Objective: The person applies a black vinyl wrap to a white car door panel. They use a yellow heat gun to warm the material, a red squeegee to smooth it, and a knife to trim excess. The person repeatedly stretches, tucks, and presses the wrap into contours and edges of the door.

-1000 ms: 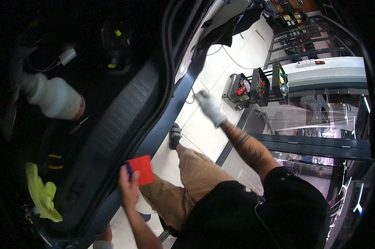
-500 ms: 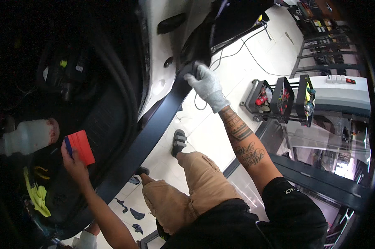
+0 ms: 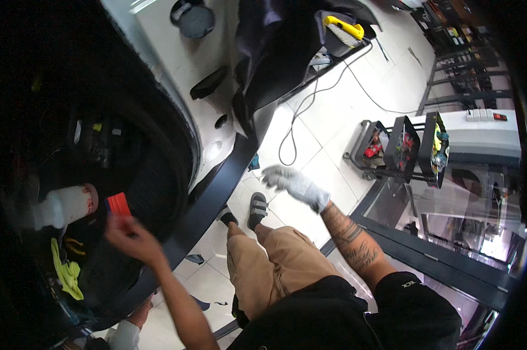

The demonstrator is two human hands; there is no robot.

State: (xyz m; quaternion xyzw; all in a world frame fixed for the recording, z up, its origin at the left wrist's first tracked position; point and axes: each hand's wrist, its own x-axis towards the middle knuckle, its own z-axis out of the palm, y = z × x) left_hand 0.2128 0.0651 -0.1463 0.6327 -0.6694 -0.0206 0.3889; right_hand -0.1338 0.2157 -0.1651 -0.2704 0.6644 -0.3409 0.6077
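My bare left hand [image 3: 132, 238] grips a red squeegee card [image 3: 119, 204] with a dark blue edge, inside the dark car interior. A translucent white bottle [image 3: 65, 205] with red marks lies just left of the card. Below the bottle is a yellow-green cloth [image 3: 67, 271]. My right hand [image 3: 292, 185], in a grey glove, hangs over the floor with its fingers stretched out and nothing visible in them. Between the hands runs the car's dark blue sill [image 3: 208, 204]. Beyond it stands the white door pillar [image 3: 211, 137], with black film [image 3: 275, 52] hanging next to it.
A yellow-handled tool [image 3: 344, 25] sits at the far end, with a black cord [image 3: 292, 140] trailing over the white floor. The black tiered cart [image 3: 402, 146] stands at right. Dark scraps [image 3: 196, 258] lie near my feet. Another person's hand [image 3: 140, 315] shows at lower left.
My right hand has come away from the black material by the pillar and moved nearer me, its fingers now extended. My left hand has shifted right and slightly down with the squeegee card.
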